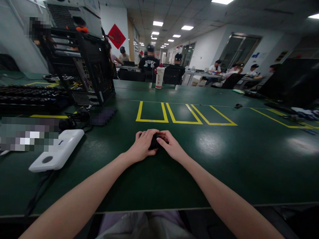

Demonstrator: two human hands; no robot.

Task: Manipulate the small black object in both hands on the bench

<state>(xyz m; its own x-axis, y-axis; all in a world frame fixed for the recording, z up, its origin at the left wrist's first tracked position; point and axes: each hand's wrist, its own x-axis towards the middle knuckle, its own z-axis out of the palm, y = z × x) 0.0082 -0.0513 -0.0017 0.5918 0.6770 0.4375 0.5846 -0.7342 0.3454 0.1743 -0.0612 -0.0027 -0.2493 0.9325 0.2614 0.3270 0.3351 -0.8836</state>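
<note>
Both my hands meet over the green table (pixel 161 182), around a small black object (pixel 153 142) whose kind I cannot make out. My left hand (pixel 141 145) wraps it from the left, fingers curved over the top and thumb along its near side. From the right, my right hand (pixel 171 145) closes on it, with thumb and fingers at its right edge. Most of the object is hidden by my fingers. It is on or just above the tabletop, a little in front of the yellow tape outlines (pixel 152 121).
At left lie a white power bank-like device (pixel 59 151) with a cable and a dark pouch-like item (pixel 103 116). Behind them stands an open black computer case (pixel 92 68). A white cup (pixel 159 77) is at the far edge; a small black item (pixel 238 106) lies right. People sit beyond.
</note>
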